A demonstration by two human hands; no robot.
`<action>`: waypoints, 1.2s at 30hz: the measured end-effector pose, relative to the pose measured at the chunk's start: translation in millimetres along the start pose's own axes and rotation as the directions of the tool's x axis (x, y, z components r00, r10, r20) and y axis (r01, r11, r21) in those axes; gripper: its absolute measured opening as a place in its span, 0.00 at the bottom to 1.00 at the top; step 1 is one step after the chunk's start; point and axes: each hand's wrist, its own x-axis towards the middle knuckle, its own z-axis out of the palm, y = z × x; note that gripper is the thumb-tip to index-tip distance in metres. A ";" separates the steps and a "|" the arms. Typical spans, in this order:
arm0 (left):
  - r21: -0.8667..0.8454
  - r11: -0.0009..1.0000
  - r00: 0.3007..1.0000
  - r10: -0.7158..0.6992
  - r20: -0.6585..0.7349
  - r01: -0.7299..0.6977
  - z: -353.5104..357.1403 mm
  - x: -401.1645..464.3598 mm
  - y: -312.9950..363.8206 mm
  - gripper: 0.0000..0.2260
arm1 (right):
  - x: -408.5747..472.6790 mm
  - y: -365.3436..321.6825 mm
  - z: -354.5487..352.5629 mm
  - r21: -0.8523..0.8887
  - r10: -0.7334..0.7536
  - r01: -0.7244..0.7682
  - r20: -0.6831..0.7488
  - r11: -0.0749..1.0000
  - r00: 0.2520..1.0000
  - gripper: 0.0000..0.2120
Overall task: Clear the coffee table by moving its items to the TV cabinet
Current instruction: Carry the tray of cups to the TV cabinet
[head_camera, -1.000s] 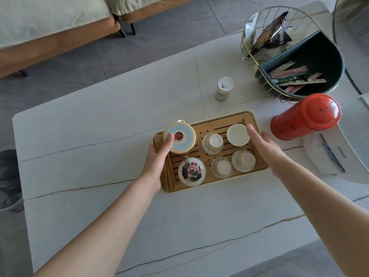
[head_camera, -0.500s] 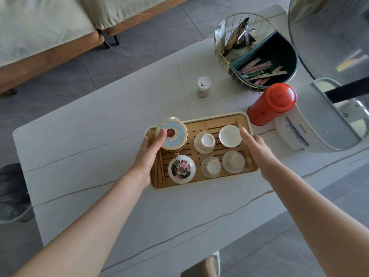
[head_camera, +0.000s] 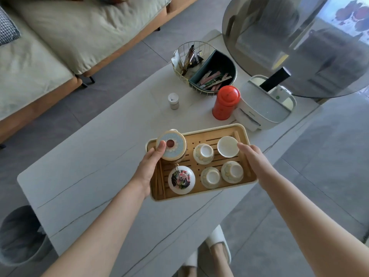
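Tea tray in both hands, first load just starting

The left hand (head_camera: 148, 168) grips the left end of the tray (head_camera: 201, 194), thumb pressed on the teapot lid (head_camera: 171, 145); the right hand (head_camera: 253, 158) holds the right end, its fingers probably curled under the rim. The tray seems raised over the coffee table's (head_camera: 89, 166) near edge. The basket (head_camera: 194, 56), red canister (head_camera: 226, 101), small jar (head_camera: 173, 100) and white appliance (head_camera: 261, 108) remain on the far right. Open floor lies near and right.

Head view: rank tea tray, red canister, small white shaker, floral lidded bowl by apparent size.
1. Tea tray, clearly largest.
2. Red canister.
3. Floral lidded bowl. It looks close to the canister and sits nearer the camera, so ranks 2 and 3 are unsure.
4. Small white shaker, smallest.
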 end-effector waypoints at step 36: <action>0.410 0.886 0.721 -0.137 0.679 -0.217 351.3 -233.1 -114.7 0.17 | -270.3 342.4 -289.7 0.590 0.420 -0.106 -0.427 0.801 0.801 0.19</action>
